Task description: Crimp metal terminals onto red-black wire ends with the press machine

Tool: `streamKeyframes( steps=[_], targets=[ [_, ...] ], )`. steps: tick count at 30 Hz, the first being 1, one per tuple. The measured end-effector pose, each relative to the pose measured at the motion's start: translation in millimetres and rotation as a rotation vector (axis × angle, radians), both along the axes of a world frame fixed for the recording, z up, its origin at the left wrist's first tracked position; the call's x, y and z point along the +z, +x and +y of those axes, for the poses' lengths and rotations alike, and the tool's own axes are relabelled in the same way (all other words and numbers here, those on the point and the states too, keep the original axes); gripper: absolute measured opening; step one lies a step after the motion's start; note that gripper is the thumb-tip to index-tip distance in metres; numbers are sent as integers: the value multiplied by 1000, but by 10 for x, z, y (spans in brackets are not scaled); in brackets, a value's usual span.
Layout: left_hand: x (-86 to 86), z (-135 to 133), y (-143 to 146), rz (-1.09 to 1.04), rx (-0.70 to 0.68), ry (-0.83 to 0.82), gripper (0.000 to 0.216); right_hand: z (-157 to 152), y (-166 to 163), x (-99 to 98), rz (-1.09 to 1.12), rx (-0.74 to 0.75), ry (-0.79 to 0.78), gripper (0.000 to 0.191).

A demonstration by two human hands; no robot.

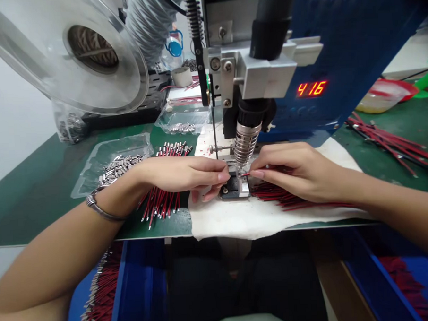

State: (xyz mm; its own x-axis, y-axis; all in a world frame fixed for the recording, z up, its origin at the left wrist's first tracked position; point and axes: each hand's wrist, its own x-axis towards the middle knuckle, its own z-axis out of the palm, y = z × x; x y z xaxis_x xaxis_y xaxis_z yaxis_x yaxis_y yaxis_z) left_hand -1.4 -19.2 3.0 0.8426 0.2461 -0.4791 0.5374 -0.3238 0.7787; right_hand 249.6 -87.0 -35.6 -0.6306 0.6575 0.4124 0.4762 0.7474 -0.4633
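My right hand (299, 168) pinches a thin red wire (245, 174), its end lying over the small metal fixture (238, 191) below the soldering head (247, 137). On the fixture's other side my left hand (195, 174) is closed, thumb against fingertips; whatever is between them is too small to make out. Under my right hand a bundle of red and black wires (277, 195) rests on a white cloth (234, 221). Beside my left wrist lies a pile of wires with metal caps on their ends (162, 205).
A clear plastic tray (83, 178) holds loose metal caps; another tray (194, 116) stands behind it. A large spool (53, 54) overhangs the left. The blue machine (336, 41) displays 416. More wires (394, 141) lie right. Blue bins (143, 282) with wires sit below the table edge.
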Motion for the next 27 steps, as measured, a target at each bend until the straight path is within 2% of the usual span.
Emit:
streamKeyframes(
  steps=[6, 12, 16, 22, 27],
  targets=[
    [29, 9, -8, 36, -122, 89, 31, 6, -21, -47, -58, -82, 35, 19],
    [43, 8, 5, 22, -154, 90, 30, -22, -17, -58, -53, -118, 37, 21],
    [10, 22, 19, -31, -127, 67, 31, -55, -33, -56, -27, -180, 67, 17],
    [-57, 29, 5, -121, -22, -80, 26, -71, -39, -53, -48, -195, 90, 15],
    [-77, 21, 18, -144, -14, -32, 27, -79, -59, -45, -15, -187, 64, 14]
  ],
)
